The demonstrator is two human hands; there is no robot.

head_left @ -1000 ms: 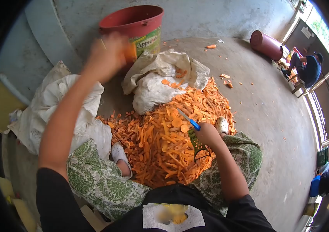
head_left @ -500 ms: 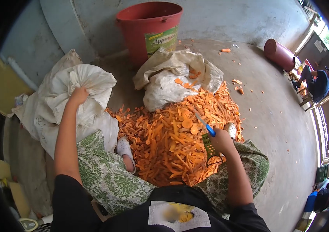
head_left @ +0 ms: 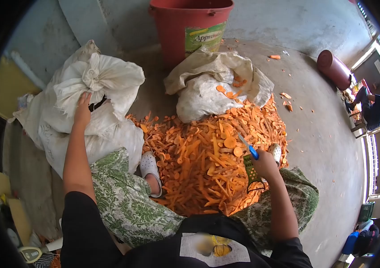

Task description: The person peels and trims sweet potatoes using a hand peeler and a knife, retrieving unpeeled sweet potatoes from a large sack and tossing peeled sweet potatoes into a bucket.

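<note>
Two bare hands at work over a grey concrete floor (head_left: 328,156). Left hand (head_left: 83,109) lies on the bulging white woven sack (head_left: 58,127) at the floor's left edge, fingers fairly straight just below its twisted knot (head_left: 91,79), beside a dark gap in the cloth; cannot tell if it pinches the fabric. Right hand (head_left: 266,166) is clenched round the blue-handled knife (head_left: 254,153), blade pointing away over the pile, plus a green perforated flat tool (head_left: 249,169) hanging under the fist. Heap of orange carrot sticks and round slices (head_left: 194,165) sits mid-floor between two pale perforated clogs (head_left: 149,166). Off-white crumpled sack (head_left: 203,100) touches the heap's far edge, few slices on it. Red plastic bucket (head_left: 170,38) with green label stands behind, at the floor's far edge. Maroon barrel (head_left: 334,70) lies tipped near the far right corner; seated person (head_left: 376,112) in dark blue top near the right edge.
</note>
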